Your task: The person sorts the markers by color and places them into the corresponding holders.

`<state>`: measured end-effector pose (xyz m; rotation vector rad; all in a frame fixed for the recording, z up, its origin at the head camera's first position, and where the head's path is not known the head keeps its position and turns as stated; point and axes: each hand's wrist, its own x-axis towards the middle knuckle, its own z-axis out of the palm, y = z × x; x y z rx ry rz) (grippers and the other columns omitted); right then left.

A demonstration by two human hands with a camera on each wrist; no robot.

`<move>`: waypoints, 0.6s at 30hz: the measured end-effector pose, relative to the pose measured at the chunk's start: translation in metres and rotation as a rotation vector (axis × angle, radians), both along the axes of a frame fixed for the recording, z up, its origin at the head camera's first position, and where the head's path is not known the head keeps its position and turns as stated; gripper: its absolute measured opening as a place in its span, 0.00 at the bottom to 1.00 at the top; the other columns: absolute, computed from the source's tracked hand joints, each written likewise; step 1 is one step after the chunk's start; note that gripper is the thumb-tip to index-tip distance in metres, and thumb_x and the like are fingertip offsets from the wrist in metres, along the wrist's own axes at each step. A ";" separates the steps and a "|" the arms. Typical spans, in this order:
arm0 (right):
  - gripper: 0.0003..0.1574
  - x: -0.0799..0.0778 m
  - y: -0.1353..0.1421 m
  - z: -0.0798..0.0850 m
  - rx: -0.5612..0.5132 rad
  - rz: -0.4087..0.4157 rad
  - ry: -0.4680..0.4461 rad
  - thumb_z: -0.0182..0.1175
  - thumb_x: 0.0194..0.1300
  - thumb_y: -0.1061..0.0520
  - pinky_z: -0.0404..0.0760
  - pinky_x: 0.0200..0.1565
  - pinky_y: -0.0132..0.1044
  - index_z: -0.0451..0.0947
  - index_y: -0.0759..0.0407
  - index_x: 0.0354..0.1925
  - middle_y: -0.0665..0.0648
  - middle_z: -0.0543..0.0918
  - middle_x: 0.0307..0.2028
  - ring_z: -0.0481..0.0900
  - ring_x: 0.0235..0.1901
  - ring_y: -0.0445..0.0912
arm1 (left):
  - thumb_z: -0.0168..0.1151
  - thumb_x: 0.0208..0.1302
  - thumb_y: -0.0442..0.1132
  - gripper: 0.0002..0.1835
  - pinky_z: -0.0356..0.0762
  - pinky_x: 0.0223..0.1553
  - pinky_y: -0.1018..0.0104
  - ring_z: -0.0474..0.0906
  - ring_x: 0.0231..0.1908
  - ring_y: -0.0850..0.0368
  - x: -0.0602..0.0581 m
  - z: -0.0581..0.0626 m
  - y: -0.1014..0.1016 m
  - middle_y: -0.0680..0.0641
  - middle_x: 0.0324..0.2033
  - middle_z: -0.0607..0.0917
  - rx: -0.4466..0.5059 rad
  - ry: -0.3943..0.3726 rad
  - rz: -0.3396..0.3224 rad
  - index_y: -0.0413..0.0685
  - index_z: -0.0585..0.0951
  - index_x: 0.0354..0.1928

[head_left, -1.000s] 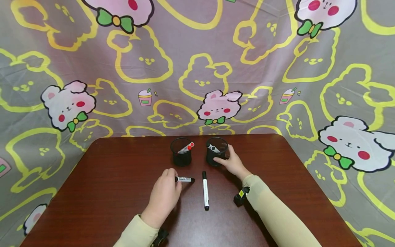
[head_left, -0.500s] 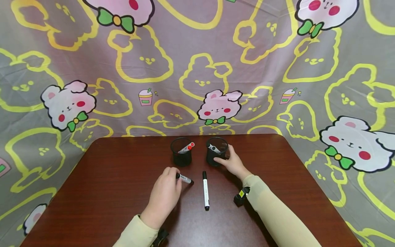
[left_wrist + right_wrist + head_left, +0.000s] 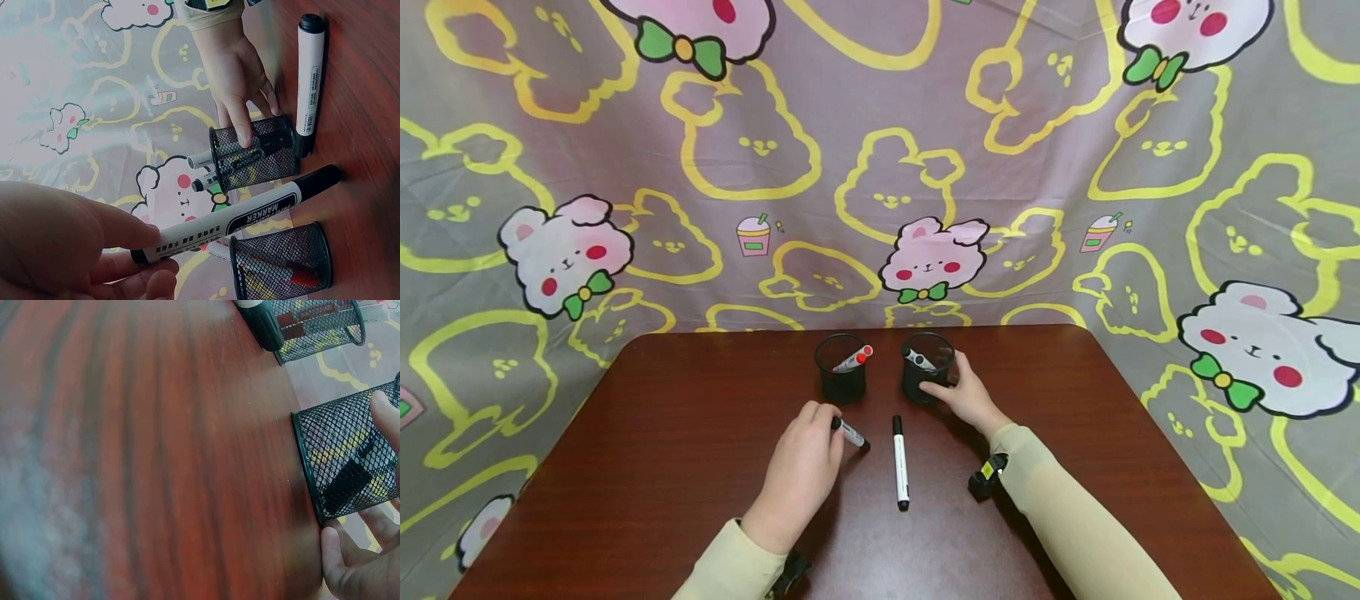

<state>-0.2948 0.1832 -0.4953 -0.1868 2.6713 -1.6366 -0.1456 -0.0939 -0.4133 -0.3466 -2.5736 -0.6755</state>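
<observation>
My left hand pinches a white whiteboard marker with black ends, holding it by one end between thumb and fingers. In the head view the marker slants, its far cap toward the right and front. My right hand holds the right black mesh pen cup from its right side, thumb on the front wall. Dark-capped markers lean inside that cup. Another white marker with black ends lies on the table between the hands.
A second black mesh pen cup stands to the left, with red-capped markers leaning in it. Both cups are near the back of the brown table. A cartoon-print cloth hangs behind and at the sides.
The marker in my left hand has turned from nearly level to a slant, its free end swinging toward the front. My right hand stays on the right cup.
</observation>
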 end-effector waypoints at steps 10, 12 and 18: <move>0.54 0.001 0.000 0.000 0.000 0.001 -0.002 0.74 0.63 0.45 0.71 0.67 0.62 0.55 0.49 0.76 0.65 0.71 0.70 0.68 0.72 0.66 | 0.71 0.62 0.30 0.10 0.82 0.38 0.53 0.82 0.34 0.47 0.000 0.001 0.001 0.44 0.35 0.82 -0.009 0.002 -0.001 0.37 0.81 0.43; 0.54 0.001 0.000 0.001 0.003 0.001 -0.001 0.74 0.63 0.45 0.71 0.68 0.62 0.54 0.50 0.76 0.65 0.71 0.70 0.68 0.72 0.66 | 0.71 0.63 0.31 0.10 0.82 0.38 0.53 0.82 0.34 0.47 0.000 0.001 0.001 0.44 0.35 0.82 -0.010 -0.007 0.000 0.38 0.81 0.43; 0.54 0.001 0.000 0.001 0.005 0.003 -0.008 0.73 0.64 0.46 0.71 0.68 0.62 0.54 0.49 0.77 0.65 0.70 0.71 0.67 0.72 0.65 | 0.72 0.63 0.33 0.11 0.82 0.38 0.55 0.81 0.35 0.49 0.001 0.002 0.000 0.44 0.36 0.82 -0.011 -0.039 0.007 0.38 0.81 0.44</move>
